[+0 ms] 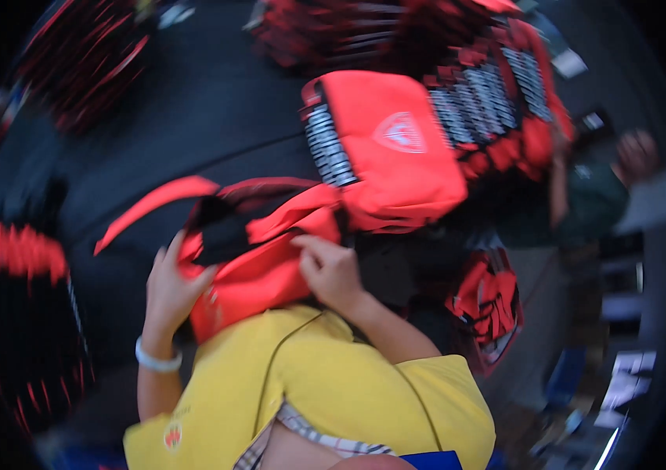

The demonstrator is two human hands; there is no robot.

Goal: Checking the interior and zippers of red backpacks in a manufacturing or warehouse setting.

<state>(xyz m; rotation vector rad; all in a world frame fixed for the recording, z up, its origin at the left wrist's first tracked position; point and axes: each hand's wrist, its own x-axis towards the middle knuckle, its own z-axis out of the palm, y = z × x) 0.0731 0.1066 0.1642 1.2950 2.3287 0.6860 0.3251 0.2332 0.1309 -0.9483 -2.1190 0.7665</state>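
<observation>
Red bag: at the near side of the worktop, against or just beside the wearer's yellow garment, mouth up, dark inside showing. Left hand, white band on the wrist, has its left rim between spread thumb and fingers. Right hand is narrow, forefinger on the right part of the rim; can't tell if it pinches or just presses. Loose red strip sticks out to the left, past the left hand.

Risks, my read: fabric looks slack, so a one-sided pull could skew or fold the mouth; the strip could get tucked in or snag; a bag shoved forward could bump the neighbour.

That neighbour: a closed red bag with a white emblem, just beyond the right hand, lying on the worktop. Surface is dark, with a seam-like line across it. Packed row of bags beyond to the right, red-black piles far left, another stack near left. Right side: container of red pieces, co-worker in dark green, grey floor. Edges blurred.
</observation>
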